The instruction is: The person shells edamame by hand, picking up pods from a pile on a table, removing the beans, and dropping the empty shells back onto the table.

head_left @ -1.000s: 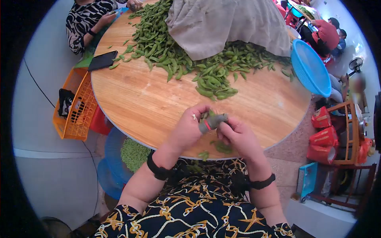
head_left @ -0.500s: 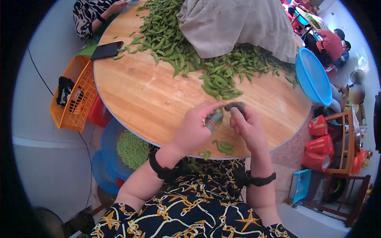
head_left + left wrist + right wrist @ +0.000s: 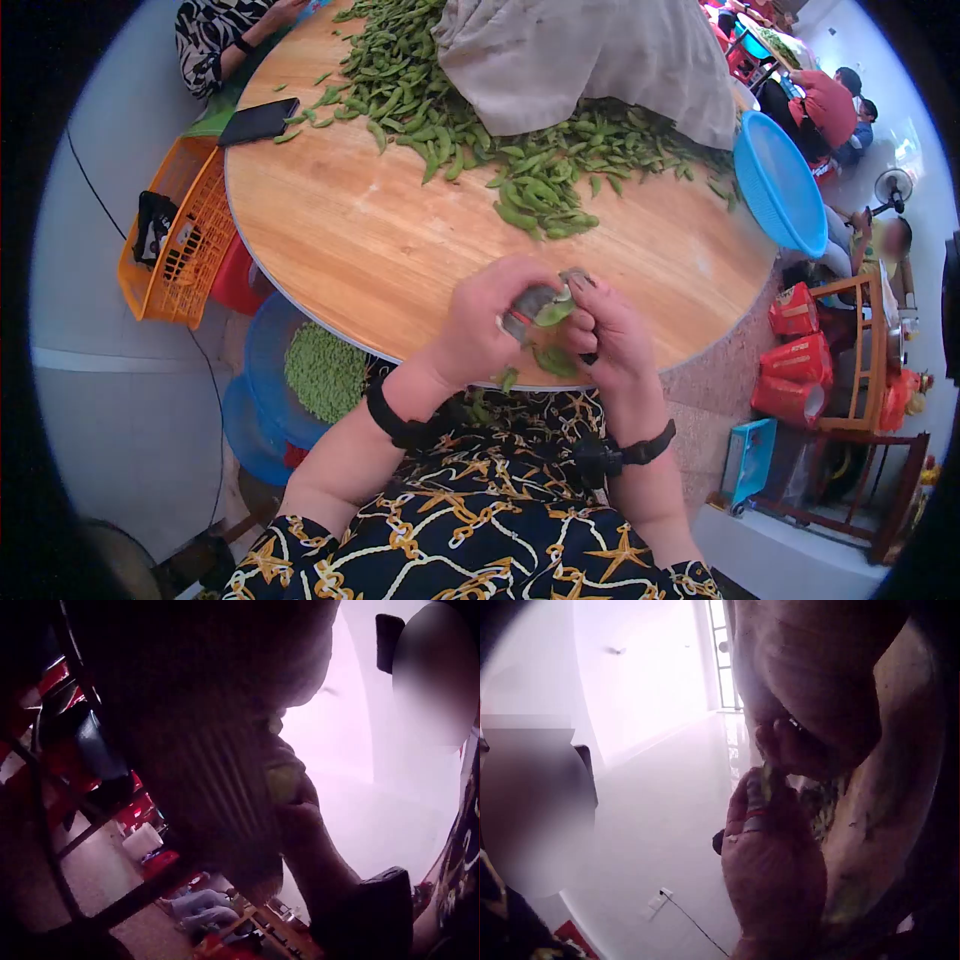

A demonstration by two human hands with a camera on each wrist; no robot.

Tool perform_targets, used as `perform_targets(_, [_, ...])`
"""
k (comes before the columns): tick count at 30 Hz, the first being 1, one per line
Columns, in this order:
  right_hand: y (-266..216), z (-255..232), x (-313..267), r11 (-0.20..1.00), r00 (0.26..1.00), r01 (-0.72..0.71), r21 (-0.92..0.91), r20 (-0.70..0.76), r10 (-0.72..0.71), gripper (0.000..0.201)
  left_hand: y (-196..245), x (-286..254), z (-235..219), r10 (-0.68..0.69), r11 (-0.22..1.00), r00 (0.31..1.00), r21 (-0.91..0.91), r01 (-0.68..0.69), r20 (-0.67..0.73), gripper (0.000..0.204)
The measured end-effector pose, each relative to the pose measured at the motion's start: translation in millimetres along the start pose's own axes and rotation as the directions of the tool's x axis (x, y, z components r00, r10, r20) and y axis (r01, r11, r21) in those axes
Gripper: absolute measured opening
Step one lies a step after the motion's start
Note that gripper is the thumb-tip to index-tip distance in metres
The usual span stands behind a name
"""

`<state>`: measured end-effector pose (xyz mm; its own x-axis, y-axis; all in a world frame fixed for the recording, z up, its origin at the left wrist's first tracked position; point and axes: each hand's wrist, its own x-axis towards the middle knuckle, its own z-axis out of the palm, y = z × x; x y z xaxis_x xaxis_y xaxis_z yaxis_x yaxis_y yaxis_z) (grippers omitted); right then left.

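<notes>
Over the near part of the round table, my left hand (image 3: 470,318) and right hand (image 3: 622,335) meet at a green soybean pod (image 3: 553,313). The left hand grips the pod, its thumb wearing a grey sleeve (image 3: 528,303) bound with a red band. From the other side the right fingers and thumb pinch the pod's end; a dark grey cover sits at the right thumb tip. The right wrist view shows the pod (image 3: 767,784) between both hands. The left wrist view is very dark. Several pods (image 3: 555,360) lie below the hands at the table's near edge.
A large pile of pods (image 3: 540,195) lies across the table (image 3: 350,250), partly under a grey cloth (image 3: 590,70). A phone (image 3: 258,121) and a blue basket (image 3: 780,185) sit at its sides. Shelled beans (image 3: 325,372) fill a blue basin below left. Another person sits far left.
Half a second ago the hands stood slightly apart; now the right hand has come back to the left and both hold a green pod. The camera view has shifted a little.
</notes>
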<state>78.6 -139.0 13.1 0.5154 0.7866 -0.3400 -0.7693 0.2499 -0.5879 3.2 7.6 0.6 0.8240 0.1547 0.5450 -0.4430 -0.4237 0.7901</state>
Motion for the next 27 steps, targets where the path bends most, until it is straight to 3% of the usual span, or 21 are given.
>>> perform_targets(1, [-2.5, 0.3, -1.0, 1.0, 1.0, 0.001, 0.0, 0.0, -0.001, 0.014, -2.1, -1.2, -0.2, -0.106, 0.993, 0.992, -0.057, 0.102, -0.073, 0.025])
perform_targets(2, [-7.5, 0.9, -3.0, 0.956, 0.999, 0.03, -0.292, 0.026, -0.024, 0.014, -4.6, -1.5, -1.1, -0.106, 0.993, 0.992, -0.057, 0.102, -0.072, 0.025])
perform_targets(3, [-12.9, 1.6, -4.3, 0.828, 0.998, 0.063, -0.557, 0.057, -0.038, 0.015, -7.6, -0.6, -2.3, -0.325, 0.927, 0.938, -0.238, 0.291, -0.122, 0.021])
perform_targets(4, [-18.8, 2.2, -4.2, 0.827, 0.998, 0.065, -0.559, 0.058, -0.039, 0.015, -9.7, 0.5, -3.4, -0.532, 0.794, 0.837, -0.418, 0.441, -0.128, 0.017])
perform_targets(5, [-25.9, 3.0, -2.8, 0.527, 0.976, 0.215, -0.822, 0.201, -0.084, 0.015, -9.8, 1.6, -4.5, -0.532, 0.793, 0.837, -0.421, 0.44, -0.128, 0.017])
perform_targets(6, [-32.4, 3.2, 0.2, 0.136, 0.937, 0.348, -0.927, 0.343, -0.063, 0.016, -8.9, 2.4, -5.4, -0.604, 0.694, 0.793, -0.543, 0.473, -0.081, 0.016])
perform_targets(7, [-39.6, 0.9, 9.1, 0.132, 0.939, 0.344, -0.93, 0.338, -0.06, 0.016, -8.8, 2.8, -5.7, -0.664, 0.577, 0.748, -0.652, 0.491, -0.024, 0.014])
perform_targets(8, [-47.3, -3.4, 22.0, -0.081, 0.918, 0.218, -0.973, 0.232, -0.32, 0.018, -12.1, 1.4, -5.8, -0.663, 0.574, 0.748, -0.657, 0.49, -0.022, 0.014])
perform_targets(9, [-52.5, -7.7, 31.6, -0.247, 0.803, 0.032, -0.968, 0.172, -0.571, 0.019, -17.6, -0.8, -5.8, -0.622, 0.587, 0.782, -0.638, 0.499, 0.04, 0.011])
perform_targets(10, [-54.7, -11.8, 37.6, -0.251, 0.802, 0.031, -0.968, 0.174, -0.571, 0.019, -20.2, -1.8, -5.7, -0.578, 0.601, 0.81, -0.619, 0.506, 0.101, 0.009])
perform_targets(12, [-56.3, -16.1, 46.3, -0.513, 0.831, -0.07, -0.855, 0.234, -0.504, 0.019, -16.3, -1.2, -5.5, -0.623, 0.535, 0.77, -0.645, 0.546, 0.136, 0.01])
perform_targets(13, [-55.4, -15.2, 46.4, -0.516, 0.831, -0.068, -0.854, 0.238, -0.502, 0.019, -14.1, 0.1, -6.2, -0.665, 0.464, 0.727, -0.668, 0.582, 0.172, 0.011])
perform_targets(15, [-48.5, -12.6, 40.0, -0.578, 0.895, -0.054, -0.814, 0.217, -0.389, 0.018, -7.9, 1.4, -8.0, -0.656, 0.462, 0.731, -0.667, 0.585, 0.188, 0.013])
perform_targets(16, [-46.3, -12.4, 36.2, -0.582, 0.898, -0.052, -0.812, 0.217, -0.383, 0.018, -6.8, 1.3, -8.4, -0.645, 0.461, 0.736, -0.663, 0.59, 0.206, 0.016])
perform_targets(18, [-41.4, -12.4, 27.5, -0.263, 0.868, 0.037, -0.964, 0.162, -0.47, 0.016, -9.5, -0.2, -7.6, -0.628, 0.471, 0.748, -0.659, 0.586, 0.216, 0.019])
perform_targets(19, [-37.8, -11.8, 24.0, -0.263, 0.871, 0.037, -0.964, 0.16, -0.465, 0.016, -10.4, -1.2, -7.1, -0.608, 0.485, 0.76, -0.65, 0.584, 0.23, 0.023])
perform_targets(21, [-30.5, -8.0, 19.1, 0.027, 0.825, 0.082, -0.996, 0.052, -0.563, 0.014, -7.5, 1.6, -5.6, -0.632, 0.477, 0.744, -0.649, 0.593, 0.215, 0.023])
perform_targets(22, [-27.7, -0.8, 13.9, 0.029, 0.826, 0.082, -0.996, 0.052, -0.561, 0.014, -6.4, 2.2, -5.2, -0.655, 0.468, 0.728, -0.648, 0.601, 0.202, 0.024])
perform_targets(24, [-22.6, 17.9, 2.8, 0.303, 0.893, 0.073, -0.95, -0.072, -0.444, 0.013, -8.1, 1.3, -7.5, -0.633, 0.423, 0.729, -0.673, 0.607, 0.26, 0.022])
perform_targets(26, [-11.6, 24.8, 0.8, 0.372, 0.916, 0.068, -0.926, -0.09, -0.391, 0.013, -13.0, -1.0, -7.2, -0.608, 0.379, 0.73, -0.693, 0.613, 0.313, 0.021])
perform_targets(27, [-6.8, 26.4, 0.2, 0.439, 0.936, 0.056, -0.897, -0.106, -0.336, 0.013, -17.3, -3.7, -5.3, -0.615, 0.411, 0.748, -0.708, 0.574, 0.249, 0.019])
